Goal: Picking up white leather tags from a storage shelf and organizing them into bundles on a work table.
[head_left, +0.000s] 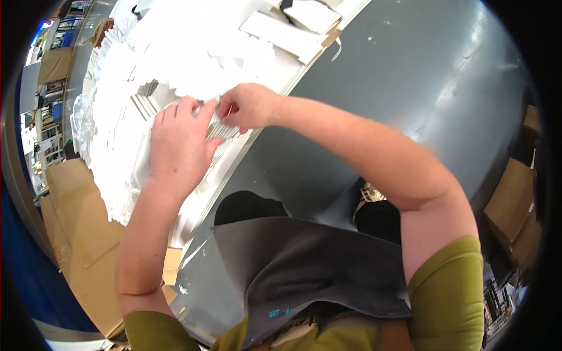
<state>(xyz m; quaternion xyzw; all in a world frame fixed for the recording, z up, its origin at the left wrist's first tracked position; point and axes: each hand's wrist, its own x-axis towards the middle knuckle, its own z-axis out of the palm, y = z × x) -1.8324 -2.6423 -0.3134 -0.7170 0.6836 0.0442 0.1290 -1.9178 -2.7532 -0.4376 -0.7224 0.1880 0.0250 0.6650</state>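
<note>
My left hand (180,140) lies over the white material on the table, back of the hand up, fingers and thumb apart. Just to its right, my right hand (249,106) has its fingers curled in a pinch; whatever is between the fingertips is too small and overexposed to name. Below and between the two hands runs a row of thin white pieces (223,132) standing closely side by side, partly covered by the hands. Another row of similar thin pieces (142,106) sits to the left of my left fingers.
A large heap of white sheets or bags (193,44) covers the table. White flat boxes (287,32) lie at its far right. Brown cardboard (85,216) stands at the left, more cardboard boxes (512,199) at the far right. The grey floor (404,70) borders the table; a dark apron (310,257) hangs over my lap.
</note>
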